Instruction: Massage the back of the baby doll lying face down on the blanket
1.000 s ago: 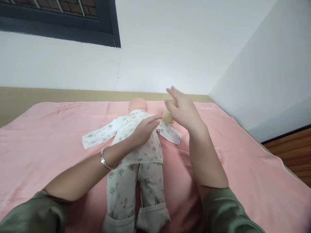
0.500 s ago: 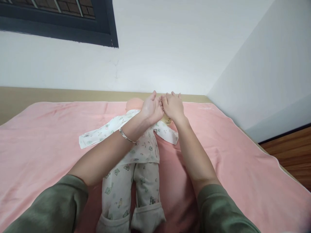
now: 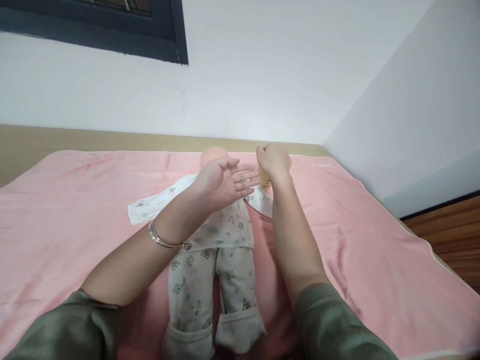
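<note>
A doll in a white printed top [image 3: 225, 225] and matching trousers [image 3: 195, 290] lies on a pink cloth [image 3: 93, 200], its head [image 3: 213, 153] at the far end. Above the doll's chest, my left hand [image 3: 228, 182] is turned palm up with its fingers spread, and nothing lies in it. My right hand [image 3: 273, 160] is to the right of it, fingers curled in, close to a yellowish bottle [image 3: 264, 180] that is partly hidden behind it. Whether the right fingers hold anything is hidden.
A white wall [image 3: 243, 75] rises behind the cloth, with a dark window frame [image 3: 161, 35] at the upper left. Another wall stands on the right, above a wood-grained panel [image 3: 450, 240].
My hands have moved apart. The left came nearer and to the left with its fingers stretched; the right curled its fingers and shifted slightly right. The view has shifted a little.
</note>
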